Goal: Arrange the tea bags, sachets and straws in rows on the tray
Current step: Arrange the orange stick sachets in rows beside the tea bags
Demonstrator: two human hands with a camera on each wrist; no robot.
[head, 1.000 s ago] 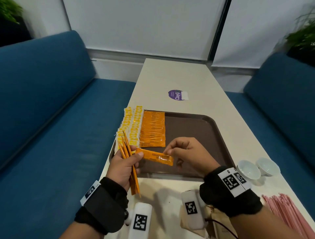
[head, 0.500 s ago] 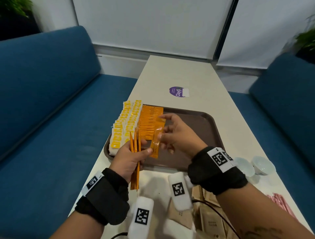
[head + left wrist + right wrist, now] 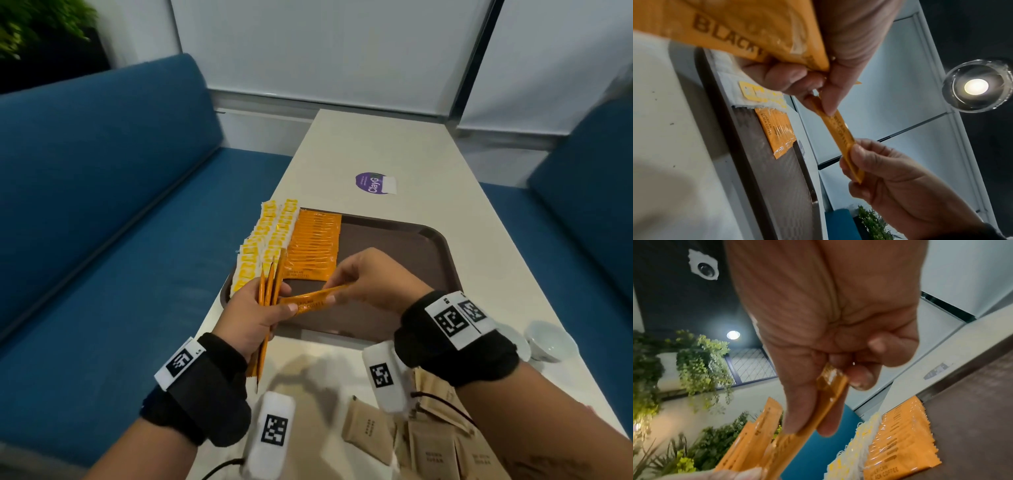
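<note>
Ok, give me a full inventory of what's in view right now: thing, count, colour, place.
Tray: one, brown, on the table.
Tea bags: two overlapping rows, yellow and white, left edge of the tray; count unclear.
Row of sachets: one overlapping row, orange, beside the tea bags.
Paper packets: several, tan, near table edge.
Cups: two, white, right of the tray.
Sticker: one, purple, beyond the tray.
Table: one, off-white.
Benches: two, blue, either side.
Plants: green, along the walls.
Single sachet: one, orange, held between both hands.
Bundle of sachets: few, orange, in left grip.
Left hand: grips the bundle.
Right hand: pinches the single sachet.
</note>
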